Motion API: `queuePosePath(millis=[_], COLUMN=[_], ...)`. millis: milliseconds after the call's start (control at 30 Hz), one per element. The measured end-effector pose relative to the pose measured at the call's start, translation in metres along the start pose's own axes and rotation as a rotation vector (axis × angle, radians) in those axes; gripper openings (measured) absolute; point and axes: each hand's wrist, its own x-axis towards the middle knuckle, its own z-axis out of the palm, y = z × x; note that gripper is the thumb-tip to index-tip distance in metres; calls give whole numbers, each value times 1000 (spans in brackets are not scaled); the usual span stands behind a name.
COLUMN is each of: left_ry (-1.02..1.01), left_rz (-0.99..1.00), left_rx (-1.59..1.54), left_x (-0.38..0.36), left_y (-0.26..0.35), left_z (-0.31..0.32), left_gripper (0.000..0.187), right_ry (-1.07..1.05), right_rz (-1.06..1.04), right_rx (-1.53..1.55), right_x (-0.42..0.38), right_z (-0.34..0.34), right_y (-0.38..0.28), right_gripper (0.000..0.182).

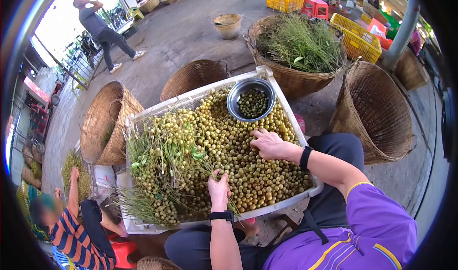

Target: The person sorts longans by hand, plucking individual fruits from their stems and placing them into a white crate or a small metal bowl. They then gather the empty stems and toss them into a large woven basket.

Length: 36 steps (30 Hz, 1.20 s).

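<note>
A large white crate (312, 186) in front of me holds small round yellow-brown fruits, loose ones (267, 174) on the right and stemmed bunches (164, 151) with green leaves on the left. My left hand (219, 190) is closed around thin fruit stems (232, 206) near the crate's front middle. Over the loose fruits, my right hand (269, 144) reaches in with curled fingers touching the pile; whatever they pinch, if anything, is hidden. A metal bowl (231, 103) sits on the fruits at the back of the crate, with darker greenish fruits (253, 103) inside.
Wicker baskets stand around the crate: one at left (107, 122), one behind (193, 77), one at right (377, 108), and one full of green stems (300, 46). A person in stripes (78, 236) sits at lower left; another person (102, 29) walks behind. Yellow crates (355, 36) lie farther back.
</note>
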Motion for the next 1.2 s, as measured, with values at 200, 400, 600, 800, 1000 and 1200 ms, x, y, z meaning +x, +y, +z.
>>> queuePosePath(millis=[200, 400, 600, 800, 1000, 1200], left_ry=[-128, 110, 289, 360, 409, 445], left_rz=[-80, 317, 581, 552, 478, 503], left_rx=[-16, 15, 462, 581, 704, 732], left_x=[-12, 5, 23, 56, 57, 59], left_y=[6, 11, 34, 29, 36, 35], left_z=[6, 9, 15, 18, 27, 26], left_gripper=[10, 12, 12, 19, 23, 26], right_ry=[111, -141, -228, 153, 146, 174], right_rz=[21, -123, -91, 48, 163, 163], right_rx=[1, 151, 150, 337, 427, 470], right_x=[-19, -40, -78, -30, 5, 5], right_z=[-14, -25, -24, -2, 21, 28], right_y=[1, -43, -57, -27, -25, -26], right_gripper=[26, 34, 35, 18, 18, 14])
